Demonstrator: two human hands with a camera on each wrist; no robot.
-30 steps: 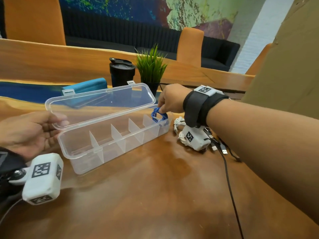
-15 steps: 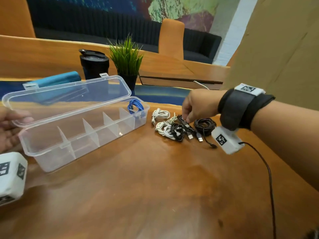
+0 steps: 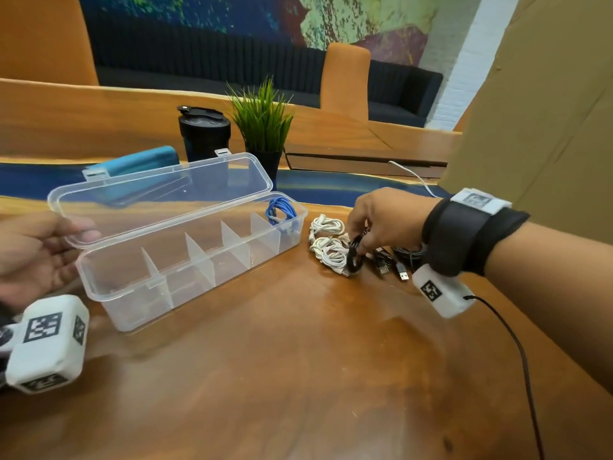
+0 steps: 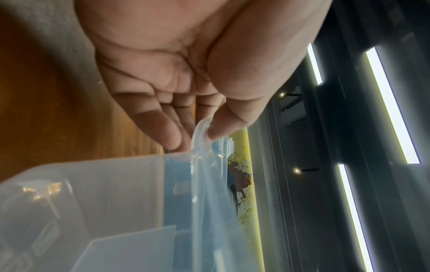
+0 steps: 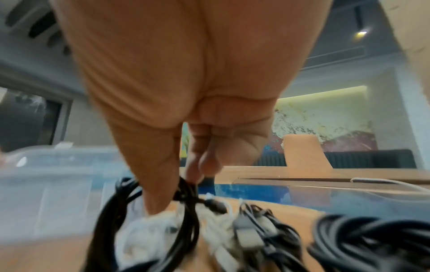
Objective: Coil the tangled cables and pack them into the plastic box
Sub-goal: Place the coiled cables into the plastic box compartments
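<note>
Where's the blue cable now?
Head view: the coiled blue cable sits in the plastic box's rightmost compartment, left of the white cables.

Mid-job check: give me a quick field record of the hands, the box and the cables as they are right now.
left hand: pinches the edge of the lid, holding it open
right hand: pinches a black coiled cable at the pile
plastic box: open on the table
packed: blue cable, coiled, in the far end compartment
other compartments: empty
unpacked: white cables and more black cables beside the box
</note>
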